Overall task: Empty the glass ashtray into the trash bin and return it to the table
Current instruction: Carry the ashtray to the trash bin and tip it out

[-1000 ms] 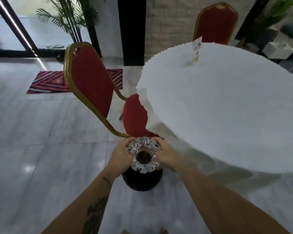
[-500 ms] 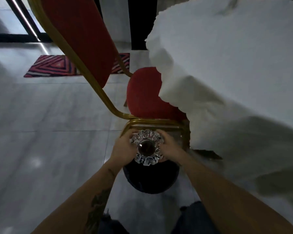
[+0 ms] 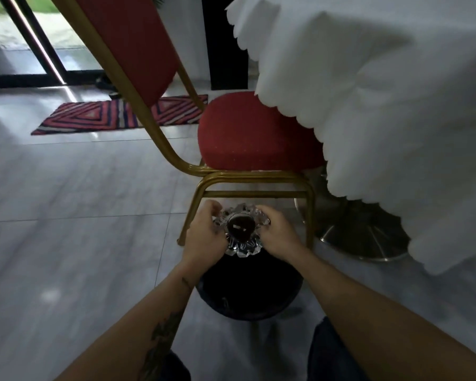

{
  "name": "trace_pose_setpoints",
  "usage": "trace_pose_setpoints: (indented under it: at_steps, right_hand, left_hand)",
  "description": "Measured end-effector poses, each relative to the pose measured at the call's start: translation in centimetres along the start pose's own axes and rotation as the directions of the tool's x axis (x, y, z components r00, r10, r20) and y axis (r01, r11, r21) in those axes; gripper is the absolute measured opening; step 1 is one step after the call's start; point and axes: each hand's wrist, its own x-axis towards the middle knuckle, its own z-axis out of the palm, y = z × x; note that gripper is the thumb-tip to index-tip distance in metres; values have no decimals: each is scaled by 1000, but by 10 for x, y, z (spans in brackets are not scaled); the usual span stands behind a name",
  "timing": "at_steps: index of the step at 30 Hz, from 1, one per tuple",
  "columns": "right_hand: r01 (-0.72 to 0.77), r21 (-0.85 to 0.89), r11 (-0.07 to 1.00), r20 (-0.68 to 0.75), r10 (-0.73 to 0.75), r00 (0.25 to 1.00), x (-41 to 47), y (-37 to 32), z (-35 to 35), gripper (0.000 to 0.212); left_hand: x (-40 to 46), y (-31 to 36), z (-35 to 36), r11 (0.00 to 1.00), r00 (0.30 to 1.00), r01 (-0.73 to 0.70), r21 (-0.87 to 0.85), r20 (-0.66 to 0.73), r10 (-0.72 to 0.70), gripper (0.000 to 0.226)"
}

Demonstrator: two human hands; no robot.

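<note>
Both hands hold the scalloped glass ashtray [image 3: 241, 232] low over the floor, its dark centre facing up toward me. My left hand [image 3: 204, 234] grips its left rim and my right hand [image 3: 279, 235] grips its right rim. Right beneath it stands the round black trash bin [image 3: 249, 291], whose far edge is hidden behind the ashtray and my hands. The table [image 3: 382, 86], under a white scalloped cloth, rises to the upper right.
A red chair with a gold frame [image 3: 248, 138] stands just beyond the bin, its legs close to my hands. The table's metal base [image 3: 360, 235] sits on the grey tiled floor at right. A striped mat [image 3: 116, 115] lies farther back left.
The view has dropped toward the floor and closer to the bin. Both hands kept hold of the ashtray above the bin, and the chair and tablecloth now loom larger.
</note>
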Motion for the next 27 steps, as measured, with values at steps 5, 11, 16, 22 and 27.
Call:
trace_pose_setpoints:
  at_steps: [5,11,16,22,27]
  right_hand:
    - [200,-123,972,-71,-210,975,-11,4,2,59]
    - [427,-247,870,-8,-443,897,-20,19,-4,53]
    - [457,-346,819,75,-462,884,-20,38,-12,61]
    - [536,-481,693,194,-512,837,-20,46,-17,59]
    - [624,-542,563,283,-577,766,-15,50,-19,55]
  left_hand:
    - [7,0,-2,998,995,-29,63,101,23,50]
    - [1,-6,1,981,973,-142,135,202,113,53]
    - [-10,-25,5,899,923,-359,252,242,300,52]
    - [-11,-38,10,737,829,-558,381,282,482,54]
    - [-7,-51,10,613,754,-655,442,328,569,53]
